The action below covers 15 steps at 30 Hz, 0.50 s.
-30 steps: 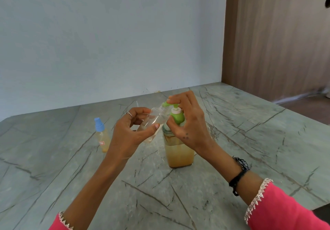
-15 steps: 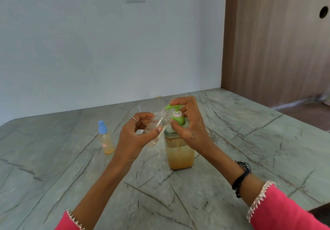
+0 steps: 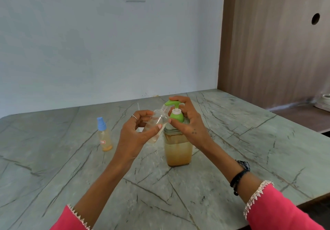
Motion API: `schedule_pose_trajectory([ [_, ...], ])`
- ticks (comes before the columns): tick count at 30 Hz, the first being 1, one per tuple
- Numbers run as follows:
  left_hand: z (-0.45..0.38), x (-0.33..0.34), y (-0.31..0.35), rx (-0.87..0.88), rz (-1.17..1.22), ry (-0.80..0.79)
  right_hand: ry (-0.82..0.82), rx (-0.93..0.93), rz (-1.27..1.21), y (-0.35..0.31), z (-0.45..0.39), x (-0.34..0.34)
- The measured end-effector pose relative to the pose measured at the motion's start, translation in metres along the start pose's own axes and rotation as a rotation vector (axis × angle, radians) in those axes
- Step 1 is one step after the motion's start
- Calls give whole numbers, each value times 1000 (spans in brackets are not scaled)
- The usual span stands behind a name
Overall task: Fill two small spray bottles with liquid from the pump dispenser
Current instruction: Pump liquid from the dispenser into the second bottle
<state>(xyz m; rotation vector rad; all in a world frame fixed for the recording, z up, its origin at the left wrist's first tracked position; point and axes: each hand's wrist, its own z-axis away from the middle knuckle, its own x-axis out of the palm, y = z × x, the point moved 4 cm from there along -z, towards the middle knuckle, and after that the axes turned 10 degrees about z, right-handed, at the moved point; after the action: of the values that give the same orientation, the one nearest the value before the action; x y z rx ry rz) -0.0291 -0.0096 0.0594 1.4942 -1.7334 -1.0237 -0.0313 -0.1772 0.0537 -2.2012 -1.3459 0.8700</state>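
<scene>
Your left hand (image 3: 137,137) has its grip wrapped tight around the little clear bottle (image 3: 155,122), tipped so its open mouth sits right under the green spout, because the soap has to land inside and not on the bench (image 3: 250,140). Your right hand (image 3: 189,120) has its grip closed on the pump dispenser (image 3: 178,145), fingers on top of the green pump head and thumb low on the front, so you can push down while the jar stands steady. The other small bottle (image 3: 104,137), with its blue cap on and yellowish liquid inside, stands off to the left, well apart, and looks done.
</scene>
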Motion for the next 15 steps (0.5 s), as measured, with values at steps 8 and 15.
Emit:
schedule_pose_trajectory([
  [8, 1, 4, 5, 41, -9, 42, 7, -39, 8, 3, -1, 1],
  [15, 5, 8, 5, 61, -19, 61, 12, -38, 15, 0, 0, 0],
])
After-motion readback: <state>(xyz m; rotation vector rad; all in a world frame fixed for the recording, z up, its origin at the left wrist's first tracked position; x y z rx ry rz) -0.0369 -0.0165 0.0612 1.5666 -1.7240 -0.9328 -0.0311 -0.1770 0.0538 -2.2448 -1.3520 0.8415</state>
